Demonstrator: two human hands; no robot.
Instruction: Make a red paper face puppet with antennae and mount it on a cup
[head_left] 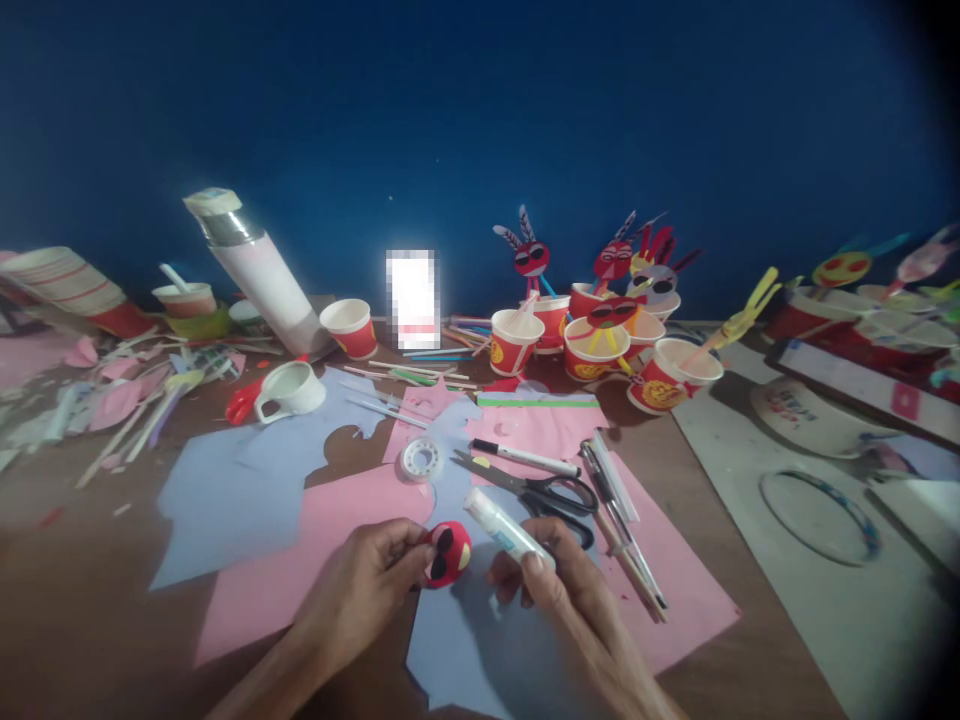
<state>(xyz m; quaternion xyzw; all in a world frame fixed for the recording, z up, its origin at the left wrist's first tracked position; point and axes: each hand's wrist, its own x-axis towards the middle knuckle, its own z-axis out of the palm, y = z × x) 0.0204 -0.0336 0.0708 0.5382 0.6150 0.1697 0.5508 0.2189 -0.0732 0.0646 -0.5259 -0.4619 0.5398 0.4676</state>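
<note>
Between thumb and fingers, my left hand [375,575] pinches a small round red paper face [448,553] with black eye shapes and a pale yellow patch. To its right, my right hand [566,590] grips a white glue stick [506,528], whose tip points up and left toward the face without touching it. Pink paper [322,535] and light blue paper [457,640] lie beneath the hands. Just beyond the glue stick are black-handled scissors [525,485], a marker [525,457] and a white tape roll [421,459].
Red paper cups [671,378] with paper figures stand at the back right. A white mug [292,392], a tilted white flask [262,285] and a cup stack [75,290] stand left. Pens [626,530] lie right of the scissors; a ring [821,515] rests farther right.
</note>
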